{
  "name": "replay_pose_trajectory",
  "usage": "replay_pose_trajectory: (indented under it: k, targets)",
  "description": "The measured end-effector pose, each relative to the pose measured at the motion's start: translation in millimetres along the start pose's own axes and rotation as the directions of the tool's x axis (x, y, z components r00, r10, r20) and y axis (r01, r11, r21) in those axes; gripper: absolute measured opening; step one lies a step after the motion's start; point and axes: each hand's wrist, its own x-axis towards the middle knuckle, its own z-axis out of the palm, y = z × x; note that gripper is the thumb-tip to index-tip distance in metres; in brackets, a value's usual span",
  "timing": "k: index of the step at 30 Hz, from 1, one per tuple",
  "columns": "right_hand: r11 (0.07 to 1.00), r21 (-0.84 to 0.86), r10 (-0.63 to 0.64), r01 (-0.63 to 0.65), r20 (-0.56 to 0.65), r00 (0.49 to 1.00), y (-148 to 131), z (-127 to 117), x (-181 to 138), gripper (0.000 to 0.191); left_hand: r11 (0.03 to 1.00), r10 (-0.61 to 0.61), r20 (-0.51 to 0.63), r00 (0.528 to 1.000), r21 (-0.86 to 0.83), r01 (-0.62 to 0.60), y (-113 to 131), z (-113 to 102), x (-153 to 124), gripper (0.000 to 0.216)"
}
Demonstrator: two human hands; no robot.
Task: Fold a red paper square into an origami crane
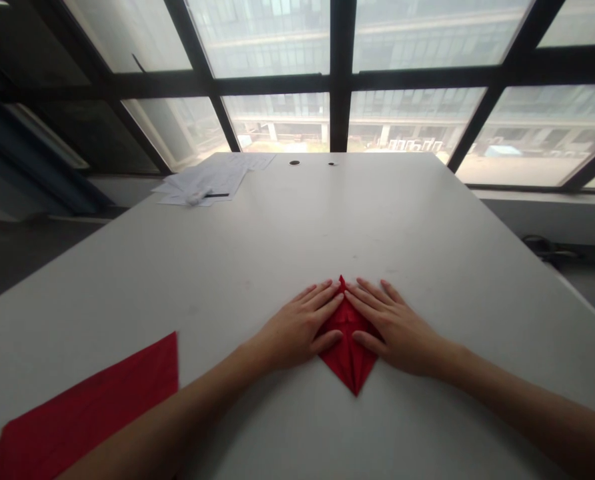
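Observation:
A small folded red paper (348, 352), diamond-shaped with a point toward me and a point away, lies flat on the white table (297, 227). My left hand (300, 329) lies palm down on its left half, fingers stretched out toward the far tip. On its right half my right hand (396, 327) presses the same way, fingers flat and slightly spread. Both thumbs rest near the paper's middle crease. Neither hand grips anything.
A larger flat red sheet (85, 413) lies at the table's near left edge. Loose white papers (207, 181) with a dark pen sit at the far left. Two small holes (294, 162) mark the far edge, with large windows behind.

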Motion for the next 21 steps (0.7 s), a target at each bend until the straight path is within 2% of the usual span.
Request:
replay_pose_trajectory:
  k: [16,21]
  targets:
    - [1.0,0.026,-0.009,0.009,-0.014,1.0,-2.0,-2.9,0.4,0.07,1.0,0.017,-0.031,0.999,-0.013,-0.017,2.5,-3.6,2.4,0.068]
    - [0.996,0.067,0.062,-0.055,-0.114,0.992,-0.7,-1.3,-1.5,0.071,1.0,0.006,-0.049,0.999,-0.02,-0.007,4.4,-7.2,2.3,0.062]
